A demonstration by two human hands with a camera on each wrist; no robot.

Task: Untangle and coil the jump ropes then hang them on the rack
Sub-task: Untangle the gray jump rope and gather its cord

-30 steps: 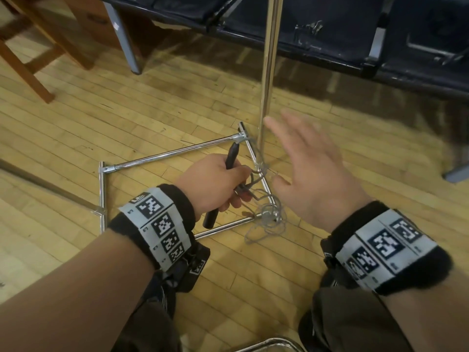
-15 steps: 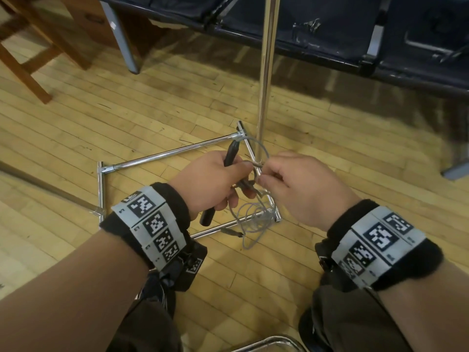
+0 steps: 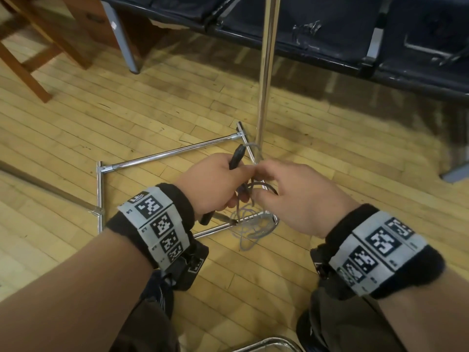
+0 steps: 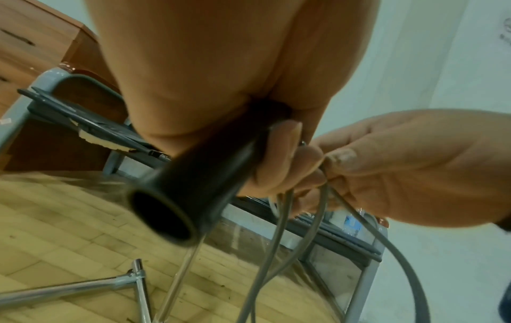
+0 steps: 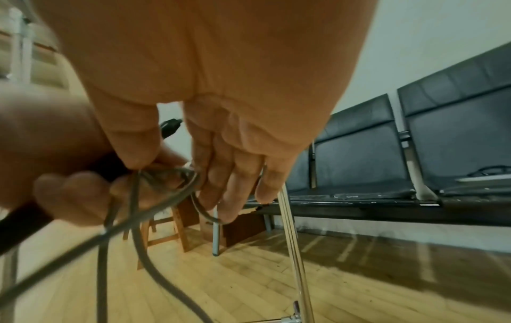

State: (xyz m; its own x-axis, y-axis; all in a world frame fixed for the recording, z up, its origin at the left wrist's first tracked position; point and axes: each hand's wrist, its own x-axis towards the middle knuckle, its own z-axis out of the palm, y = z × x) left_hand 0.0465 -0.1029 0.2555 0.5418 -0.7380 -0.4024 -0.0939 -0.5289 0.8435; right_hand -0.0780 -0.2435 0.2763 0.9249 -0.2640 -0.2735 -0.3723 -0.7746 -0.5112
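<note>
My left hand (image 3: 218,184) grips a black jump rope handle (image 3: 236,158), whose hollow butt end (image 4: 163,216) fills the left wrist view. Loops of thin grey rope (image 3: 253,224) hang from both hands down to the wooden floor. Close beside the left one, my right hand (image 3: 291,194) pinches the grey rope (image 5: 155,174) between thumb and forefinger; its other fingers hang straighter, with a strand (image 5: 203,210) curving under them. Just behind the hands stands the chrome rack, its upright pole (image 3: 265,77) rising from a base of floor bars (image 3: 172,154).
A row of dark padded seats (image 3: 330,29) on grey legs runs along the far side. Wooden furniture (image 3: 30,52) stands at the far left. A curved chrome tube (image 3: 266,342) shows at the bottom edge near my knees.
One second ago my right hand was open and spread near the pole. It then came in to the left hand and pinched the rope. The left hand has kept hold of the handle.
</note>
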